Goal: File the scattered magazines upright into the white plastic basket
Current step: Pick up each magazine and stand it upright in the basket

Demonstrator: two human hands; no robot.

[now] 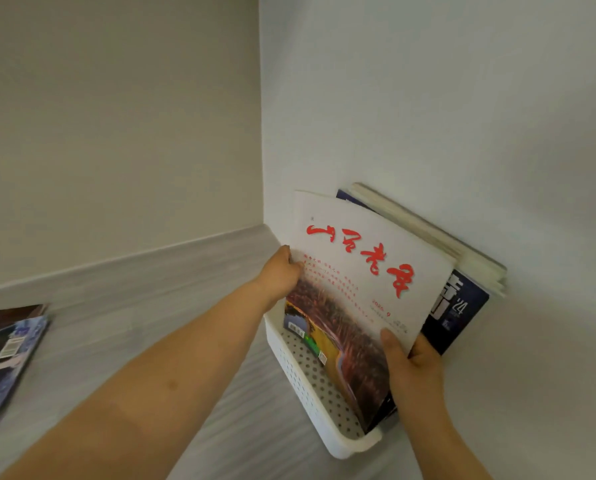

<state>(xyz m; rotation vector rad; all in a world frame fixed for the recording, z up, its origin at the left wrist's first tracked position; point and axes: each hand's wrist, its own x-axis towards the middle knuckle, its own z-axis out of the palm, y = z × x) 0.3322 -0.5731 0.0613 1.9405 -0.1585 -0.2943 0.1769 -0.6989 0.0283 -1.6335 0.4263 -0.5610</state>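
Against the wall, a red-titled magazine (362,271) is clamped by both the left hand (282,275) and right hand (410,365), partly lowered into the white basket (300,386) beside filed magazines (462,306); loose magazines (5,358) remain at the floor's left edge.

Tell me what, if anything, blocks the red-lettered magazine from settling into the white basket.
Nothing visible does. The red-lettered magazine, held by the left hand and right hand, already has its lower edge inside the white basket, in front of the filed magazines.

Two bare, sleeveless forearms (171,368)
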